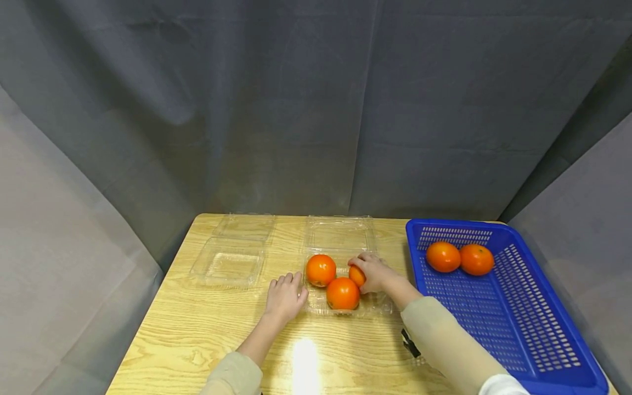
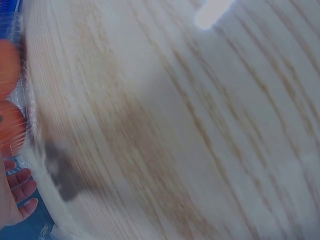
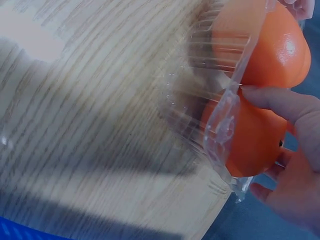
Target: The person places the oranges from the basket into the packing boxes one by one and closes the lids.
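Observation:
A clear plastic clamshell box (image 1: pixel 318 305) lies unfolded on the table, with three glossy round orange fruits in its near half. My right hand (image 1: pixel 376 272) holds the fruit (image 3: pixel 250 135) at the box's right side, fingers and thumb around it. Its neighbours are the front fruit (image 1: pixel 343 294) and the left fruit (image 1: pixel 321 270). By the box's left edge is my left hand (image 1: pixel 285 296), fingers loosely bent and holding nothing. Whether its fingertips touch the box I cannot tell. The left wrist view catches only part of that hand (image 2: pixel 15 197).
Another unfolded clear box (image 1: pixel 229 263) lies to the left. A blue plastic basket (image 1: pixel 548 296) stands at the right, with two orange fruits (image 1: pixel 443 257) near its back wall. Grey curtain (image 1: pixel 296 109) hangs behind the wooden table (image 1: pixel 182 340).

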### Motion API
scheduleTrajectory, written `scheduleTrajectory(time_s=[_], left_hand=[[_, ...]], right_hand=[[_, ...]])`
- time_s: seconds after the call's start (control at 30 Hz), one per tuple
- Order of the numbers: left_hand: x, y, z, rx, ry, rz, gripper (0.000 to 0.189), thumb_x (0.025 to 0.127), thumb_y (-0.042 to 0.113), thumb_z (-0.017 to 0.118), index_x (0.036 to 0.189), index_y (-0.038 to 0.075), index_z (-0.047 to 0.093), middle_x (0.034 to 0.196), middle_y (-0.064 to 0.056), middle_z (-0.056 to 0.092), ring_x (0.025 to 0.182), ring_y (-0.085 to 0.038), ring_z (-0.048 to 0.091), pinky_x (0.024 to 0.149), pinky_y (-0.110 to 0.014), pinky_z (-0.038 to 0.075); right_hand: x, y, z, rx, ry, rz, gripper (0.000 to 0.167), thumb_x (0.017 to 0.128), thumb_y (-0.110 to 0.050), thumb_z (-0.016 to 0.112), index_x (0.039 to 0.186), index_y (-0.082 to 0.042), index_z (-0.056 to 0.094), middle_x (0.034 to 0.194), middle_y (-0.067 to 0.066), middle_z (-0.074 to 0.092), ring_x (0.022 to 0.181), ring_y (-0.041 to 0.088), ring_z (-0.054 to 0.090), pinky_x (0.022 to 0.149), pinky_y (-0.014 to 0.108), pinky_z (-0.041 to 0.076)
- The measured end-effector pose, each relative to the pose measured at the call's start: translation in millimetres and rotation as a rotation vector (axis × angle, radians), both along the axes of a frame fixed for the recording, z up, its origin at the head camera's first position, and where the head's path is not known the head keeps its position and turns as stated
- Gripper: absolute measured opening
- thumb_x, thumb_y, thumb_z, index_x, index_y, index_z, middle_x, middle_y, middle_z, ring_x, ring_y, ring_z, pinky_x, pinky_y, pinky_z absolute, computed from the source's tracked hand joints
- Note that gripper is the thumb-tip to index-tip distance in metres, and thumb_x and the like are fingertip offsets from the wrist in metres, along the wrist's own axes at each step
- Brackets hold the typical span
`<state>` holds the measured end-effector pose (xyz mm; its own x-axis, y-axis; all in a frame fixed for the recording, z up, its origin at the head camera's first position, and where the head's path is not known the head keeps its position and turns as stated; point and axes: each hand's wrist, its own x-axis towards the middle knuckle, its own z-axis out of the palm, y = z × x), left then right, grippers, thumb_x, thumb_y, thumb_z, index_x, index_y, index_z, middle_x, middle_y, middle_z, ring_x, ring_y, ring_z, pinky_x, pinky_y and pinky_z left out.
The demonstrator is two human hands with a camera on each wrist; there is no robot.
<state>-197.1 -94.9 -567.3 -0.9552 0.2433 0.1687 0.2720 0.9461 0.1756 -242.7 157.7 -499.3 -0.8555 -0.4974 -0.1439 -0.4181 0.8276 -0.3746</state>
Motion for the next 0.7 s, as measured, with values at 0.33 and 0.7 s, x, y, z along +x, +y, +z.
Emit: scheduleTrajectory(time_s=[0.33, 0.7], left_hand=[[0.6, 0.7, 2.2, 0.009, -0.011, -0.002, 0.041, 0.091, 0.036, 0.042, 0.121, 0.010, 0.052, 0.105, -0.010, 0.059, 0.093, -0.027, 0.056, 0.080, -0.041, 0.042], [0.5, 0.7, 2.2, 0.010, -0.012, -0.001, 0.040, 0.091, 0.035, 0.043, 0.121, 0.009, 0.051, 0.104, -0.011, 0.059, 0.093, -0.027, 0.056, 0.080, -0.041, 0.042]], right_hand=[[-5.8, 7, 6.7, 0.004, -0.023, 0.039, 0.061, 0.067, -0.011, 0.075, 0.123, -0.004, 0.052, 0.126, 0.024, 0.044, 0.114, 0.042, 0.042, 0.088, 0.057, 0.037], [-28.4, 16, 20.4, -0.167, -0.085, 0.038, 0.032, 0.083, -0.006, 0.060, 0.113, 0.005, 0.055, 0.110, 0.027, 0.055, 0.102, 0.040, 0.052, 0.086, 0.048, 0.043]])
